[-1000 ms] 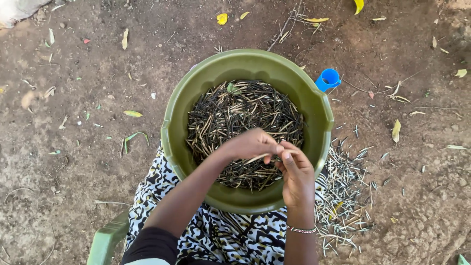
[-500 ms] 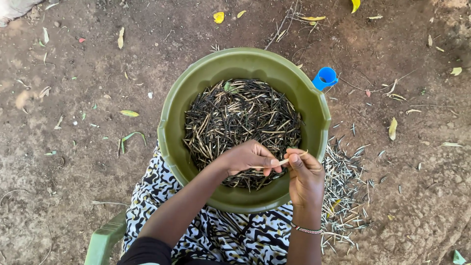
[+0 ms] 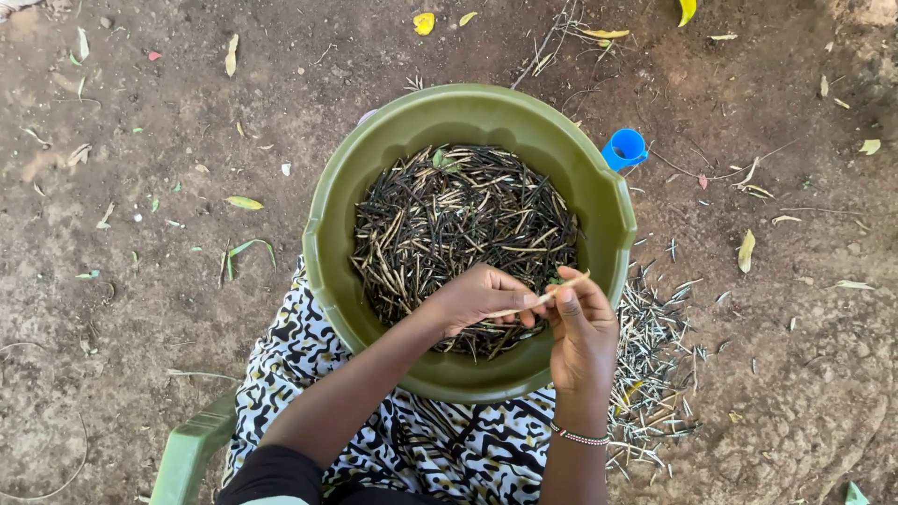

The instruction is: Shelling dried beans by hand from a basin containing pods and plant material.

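Green plastic basin (image 3: pixel 323 243) on lap, full of dark dry pods (image 3: pixel 449 224). Left hand (image 3: pixel 477 297) and right hand (image 3: pixel 582 329) each pinch pale pod (image 3: pixel 547 297) over basin.

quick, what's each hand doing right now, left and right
Left hand: closed, pinching one end of a thin pale pod over the green basin.
Right hand: closed, fingers gripping the same pod.
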